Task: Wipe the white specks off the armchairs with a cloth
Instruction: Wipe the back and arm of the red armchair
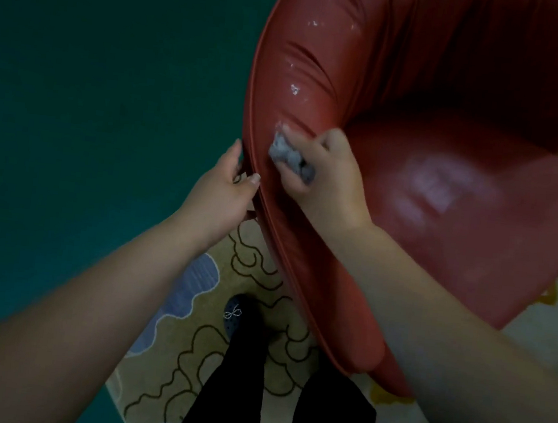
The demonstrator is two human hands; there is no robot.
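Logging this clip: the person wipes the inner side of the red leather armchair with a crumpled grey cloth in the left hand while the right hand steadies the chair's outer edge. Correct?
Not quite: the hands are swapped. In the head view the right hand holds the crumpled grey cloth against the red leather armchair; the left hand steadies the outer edge.

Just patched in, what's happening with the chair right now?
A person is wiping a red armchair. The right hand presses a bunched grey cloth against the inner side of the armrest, right at a white speck. The left hand grips the armrest's outer edge. Several white specks remain higher up the padding, not yet reached. The person stands on a patterned rug beside the chair.
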